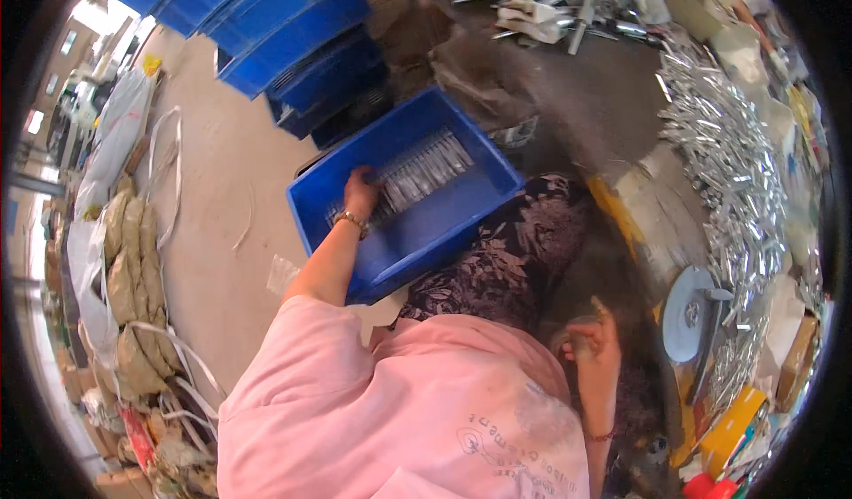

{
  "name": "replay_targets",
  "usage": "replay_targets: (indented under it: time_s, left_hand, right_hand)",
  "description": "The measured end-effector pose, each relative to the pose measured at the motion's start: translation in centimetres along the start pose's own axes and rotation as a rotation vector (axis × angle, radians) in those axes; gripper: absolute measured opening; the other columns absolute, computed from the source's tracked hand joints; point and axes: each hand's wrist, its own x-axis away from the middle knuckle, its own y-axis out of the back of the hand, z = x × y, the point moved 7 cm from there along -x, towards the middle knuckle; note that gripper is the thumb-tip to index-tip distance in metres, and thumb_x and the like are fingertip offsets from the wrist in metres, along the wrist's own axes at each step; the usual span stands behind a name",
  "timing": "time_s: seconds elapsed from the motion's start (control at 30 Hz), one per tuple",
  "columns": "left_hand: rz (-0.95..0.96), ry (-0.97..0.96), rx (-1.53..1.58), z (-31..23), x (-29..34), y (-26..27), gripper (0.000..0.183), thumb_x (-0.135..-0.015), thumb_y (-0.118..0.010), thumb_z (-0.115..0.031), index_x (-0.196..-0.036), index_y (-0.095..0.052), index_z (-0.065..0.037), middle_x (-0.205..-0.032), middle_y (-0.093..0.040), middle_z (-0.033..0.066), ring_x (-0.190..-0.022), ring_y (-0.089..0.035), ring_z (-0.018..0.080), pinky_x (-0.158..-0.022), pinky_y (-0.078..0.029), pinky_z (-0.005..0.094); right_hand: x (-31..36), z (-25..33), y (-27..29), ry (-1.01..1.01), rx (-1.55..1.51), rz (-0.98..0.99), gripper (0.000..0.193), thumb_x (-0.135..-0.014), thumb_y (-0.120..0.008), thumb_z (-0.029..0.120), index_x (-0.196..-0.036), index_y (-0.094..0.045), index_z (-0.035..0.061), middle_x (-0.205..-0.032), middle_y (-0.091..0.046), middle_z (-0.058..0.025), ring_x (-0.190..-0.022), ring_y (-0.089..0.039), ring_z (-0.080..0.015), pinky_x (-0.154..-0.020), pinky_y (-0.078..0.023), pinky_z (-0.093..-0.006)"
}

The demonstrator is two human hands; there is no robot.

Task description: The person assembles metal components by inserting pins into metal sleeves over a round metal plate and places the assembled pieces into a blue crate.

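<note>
The left hand (pixel 360 194), its grip hidden so I cannot tell what it holds, would do well to keep the shiny pieces (pixel 428 172) lined up inside the blue bin (pixel 435 220), while the half-open, seemingly empty right hand (pixel 596 341) hangs outside that bin.

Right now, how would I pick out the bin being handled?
Find the upper-left stack of blue plastic bins. Below and right of it is one open rectangular blue plastic bin. Unlike the others, its interior shows slim silvery pieces and the left hand.
</note>
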Motion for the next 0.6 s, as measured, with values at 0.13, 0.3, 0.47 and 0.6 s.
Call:
replay_targets:
  time_s: [0.13, 0.3, 0.47, 0.6]
  left_hand:
    - [0.047, 0.041, -0.315, -1.4, 1.6, -0.4, 0.058, -0.095, -0.080, -0.028, -0.146, -0.061, -0.008, -0.138, -0.073, 0.0263, -0.130, -0.068, 0.0465, -0.106, -0.055, 0.0527]
    - [-0.176, -0.302, -0.241, -6.5, 1.2, 4.0, 0.043, -0.102, -0.078, -0.036, -0.130, -0.068, -0.005, -0.107, -0.077, 0.0188, -0.089, -0.075, 0.0346, -0.083, -0.059, 0.0471]
    - [-0.078, -0.621, 0.424, -31.2, 8.0, 5.6, 0.021, -0.109, -0.071, -0.020, -0.117, -0.075, -0.002, -0.103, -0.074, 0.0064, -0.081, -0.066, 0.0109, -0.074, -0.056, 0.0281]
    - [0.155, -1.045, 0.403, -47.6, 17.6, 3.2, 0.026, -0.099, -0.079, -0.005, -0.125, -0.077, -0.008, -0.101, -0.073, 0.0022, -0.086, -0.067, 0.0105, -0.080, -0.056, 0.0279]
  right_hand:
    - [-0.6, -1.7, 0.2, 0.021, 0.075, 0.001, 0.059, -0.104, -0.068, 0.003, -0.160, -0.050, 0.0089, -0.114, -0.075, -0.0110, -0.094, -0.074, -0.0200, -0.086, -0.060, -0.0348]
    - [0.0, 0.7, -0.5, 0.097, 0.110, 0.043, 0.059, -0.103, -0.073, 0.013, -0.158, -0.052, 0.0101, -0.110, -0.077, -0.0103, -0.092, -0.075, -0.0223, -0.085, -0.060, -0.0380]
    - [0.6, 1.2, 0.5, 0.112, 0.127, 0.013, 0.053, -0.104, -0.073, 0.016, -0.154, -0.056, 0.0108, -0.110, -0.077, -0.0114, -0.091, -0.076, -0.0240, -0.083, -0.060, -0.0380]
    - [0.9, 2.4, 0.7, 0.209, 0.148, -0.021, 0.047, -0.102, -0.073, 0.016, -0.147, -0.062, 0.0091, -0.110, -0.077, -0.0139, -0.091, -0.077, -0.0288, -0.081, -0.060, -0.0396]
